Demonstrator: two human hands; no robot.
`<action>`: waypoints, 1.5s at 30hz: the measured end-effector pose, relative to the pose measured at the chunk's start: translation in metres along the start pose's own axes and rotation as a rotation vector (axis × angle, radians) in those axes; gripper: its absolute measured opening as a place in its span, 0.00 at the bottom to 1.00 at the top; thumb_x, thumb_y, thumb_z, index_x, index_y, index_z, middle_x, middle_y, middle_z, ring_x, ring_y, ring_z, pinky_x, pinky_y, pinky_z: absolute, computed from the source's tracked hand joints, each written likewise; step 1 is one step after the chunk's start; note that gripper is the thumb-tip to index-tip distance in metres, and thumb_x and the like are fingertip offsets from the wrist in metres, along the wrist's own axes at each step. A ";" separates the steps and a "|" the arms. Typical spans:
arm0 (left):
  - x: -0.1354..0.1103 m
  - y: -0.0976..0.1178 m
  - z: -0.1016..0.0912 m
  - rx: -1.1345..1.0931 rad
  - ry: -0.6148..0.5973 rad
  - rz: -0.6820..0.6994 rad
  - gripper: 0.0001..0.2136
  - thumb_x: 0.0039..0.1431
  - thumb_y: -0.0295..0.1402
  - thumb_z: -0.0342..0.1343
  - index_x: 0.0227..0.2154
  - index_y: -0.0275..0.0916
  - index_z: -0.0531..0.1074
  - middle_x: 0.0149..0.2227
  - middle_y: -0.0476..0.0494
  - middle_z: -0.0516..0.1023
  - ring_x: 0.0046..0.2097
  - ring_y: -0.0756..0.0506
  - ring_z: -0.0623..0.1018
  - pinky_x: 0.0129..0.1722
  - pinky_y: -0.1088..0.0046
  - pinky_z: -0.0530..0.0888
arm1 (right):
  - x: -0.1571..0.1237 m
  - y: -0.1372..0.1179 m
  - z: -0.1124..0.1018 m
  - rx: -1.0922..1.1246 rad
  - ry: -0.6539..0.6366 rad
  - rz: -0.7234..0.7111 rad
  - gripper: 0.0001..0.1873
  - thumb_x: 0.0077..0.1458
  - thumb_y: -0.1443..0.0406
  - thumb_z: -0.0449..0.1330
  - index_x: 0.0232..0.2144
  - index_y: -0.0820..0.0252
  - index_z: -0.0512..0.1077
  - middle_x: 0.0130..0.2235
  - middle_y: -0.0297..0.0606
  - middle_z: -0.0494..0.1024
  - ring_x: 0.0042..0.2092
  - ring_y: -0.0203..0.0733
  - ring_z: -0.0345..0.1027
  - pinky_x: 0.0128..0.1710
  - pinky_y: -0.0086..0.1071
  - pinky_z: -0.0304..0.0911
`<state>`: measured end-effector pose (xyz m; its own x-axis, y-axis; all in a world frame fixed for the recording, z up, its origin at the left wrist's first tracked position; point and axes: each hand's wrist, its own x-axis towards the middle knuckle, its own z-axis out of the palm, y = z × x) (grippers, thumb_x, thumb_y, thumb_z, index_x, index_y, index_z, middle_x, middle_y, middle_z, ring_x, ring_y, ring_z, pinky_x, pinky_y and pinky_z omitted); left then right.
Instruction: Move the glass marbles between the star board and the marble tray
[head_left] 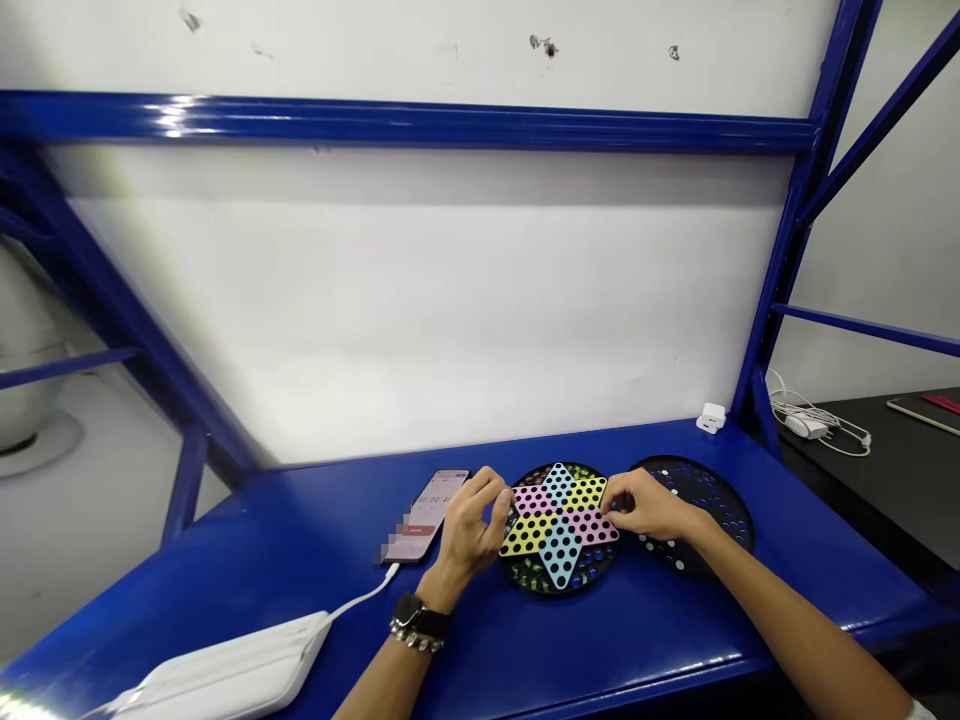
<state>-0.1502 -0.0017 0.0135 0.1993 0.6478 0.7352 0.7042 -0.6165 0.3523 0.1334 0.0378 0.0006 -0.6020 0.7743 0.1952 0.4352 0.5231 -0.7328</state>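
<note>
A star-shaped board [559, 525] with pink, yellow and blue points full of black holes lies on a round black tray [559, 583] holding coloured marbles. My left hand [469, 525] pinches the star's left side between fingers and thumb. My right hand [645, 505] grips its right side the same way. A second round black tray [720, 505] with white and blue marbles lies just right of my right hand, partly hidden by it. Both of my hands hide parts of the star's edge.
A smartphone [424, 515] showing a timer lies left of my left hand, its cable [364, 595] running to a white power bank [225, 670]. A white charger [710, 418] stands at the back of the blue metal shelf [225, 560]. A wall and blue uprights lie behind.
</note>
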 end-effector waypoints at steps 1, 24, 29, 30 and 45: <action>0.000 0.000 0.000 0.001 -0.001 0.000 0.17 0.67 0.33 0.42 0.23 0.40 0.67 0.27 0.46 0.68 0.29 0.48 0.69 0.31 0.69 0.68 | 0.000 -0.001 0.003 0.009 -0.022 -0.003 0.09 0.46 0.71 0.59 0.29 0.61 0.79 0.32 0.35 0.79 0.29 0.34 0.67 0.30 0.26 0.62; -0.001 0.000 0.002 -0.004 -0.033 -0.013 0.17 0.67 0.33 0.42 0.23 0.39 0.67 0.27 0.47 0.68 0.29 0.48 0.69 0.30 0.70 0.68 | -0.018 0.004 -0.040 -0.073 -0.221 0.191 0.13 0.42 0.57 0.68 0.23 0.61 0.75 0.25 0.33 0.75 0.27 0.35 0.66 0.26 0.26 0.58; -0.001 0.000 0.002 -0.006 -0.057 -0.016 0.17 0.67 0.34 0.41 0.23 0.39 0.68 0.27 0.46 0.69 0.29 0.48 0.69 0.30 0.69 0.68 | -0.026 0.025 -0.048 -0.268 -0.331 0.468 0.12 0.35 0.61 0.71 0.20 0.60 0.72 0.24 0.34 0.76 0.26 0.36 0.67 0.22 0.27 0.54; -0.001 -0.001 0.003 -0.005 -0.062 -0.020 0.17 0.67 0.34 0.41 0.23 0.39 0.68 0.27 0.46 0.69 0.29 0.48 0.69 0.31 0.70 0.68 | -0.026 0.025 -0.046 -0.281 -0.325 0.456 0.10 0.37 0.62 0.69 0.20 0.59 0.72 0.24 0.33 0.76 0.26 0.36 0.67 0.23 0.27 0.54; -0.002 -0.003 0.003 -0.012 -0.114 -0.034 0.18 0.68 0.34 0.41 0.23 0.38 0.68 0.28 0.46 0.68 0.30 0.48 0.69 0.32 0.71 0.67 | -0.017 0.008 -0.020 -0.395 -0.270 0.320 0.12 0.47 0.58 0.66 0.25 0.57 0.68 0.28 0.31 0.74 0.29 0.36 0.66 0.27 0.27 0.52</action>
<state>-0.1512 0.0004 0.0097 0.2519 0.7148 0.6524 0.7040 -0.5979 0.3833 0.1600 0.0357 0.0044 -0.5260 0.8247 -0.2080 0.8099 0.4109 -0.4186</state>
